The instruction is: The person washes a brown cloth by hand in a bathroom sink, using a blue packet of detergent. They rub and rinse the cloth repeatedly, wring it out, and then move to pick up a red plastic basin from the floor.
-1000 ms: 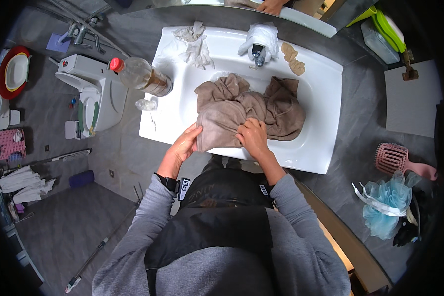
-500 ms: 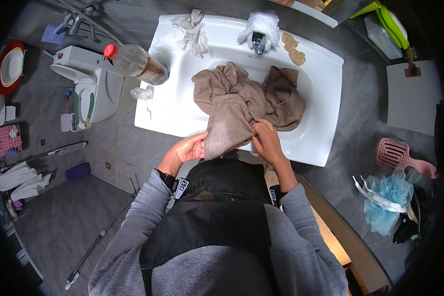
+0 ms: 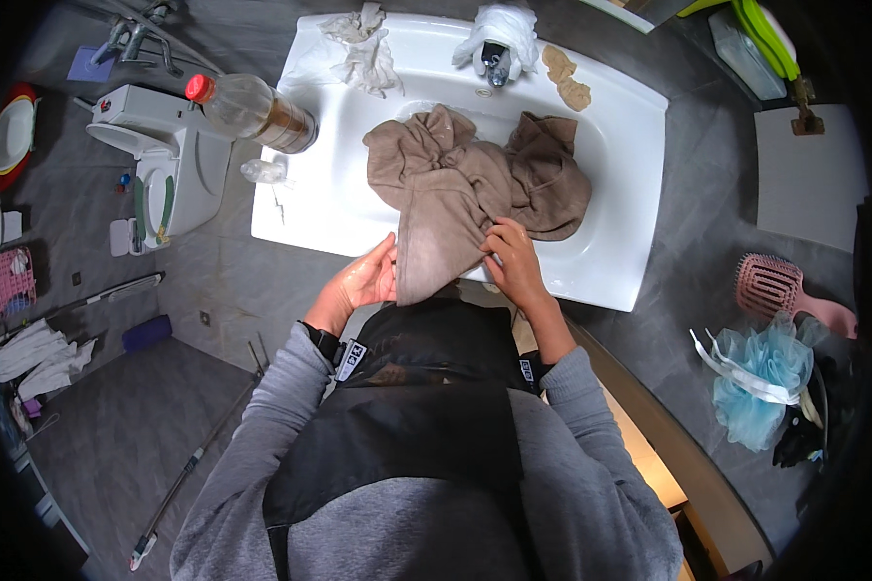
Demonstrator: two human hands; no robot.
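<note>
Gripping brown towel (image 3: 446, 208) with both hands (image 3: 436, 271), red-capped bottle (image 3: 252, 107) beside sink (image 3: 630, 145)

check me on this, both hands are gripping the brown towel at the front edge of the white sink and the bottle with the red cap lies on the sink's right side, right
Not quite. The head view shows the bottle with the red cap at the white sink's left side. The rest holds: the left hand and right hand both grip the brown towel at the front edge.

Seen from above, a person's left hand (image 3: 363, 283) and right hand (image 3: 513, 261) grip either side of a wet brown towel (image 3: 455, 198) pulled over the near rim of a white sink (image 3: 339, 194), with a red-capped bottle (image 3: 252, 107) at its far left corner.
</note>
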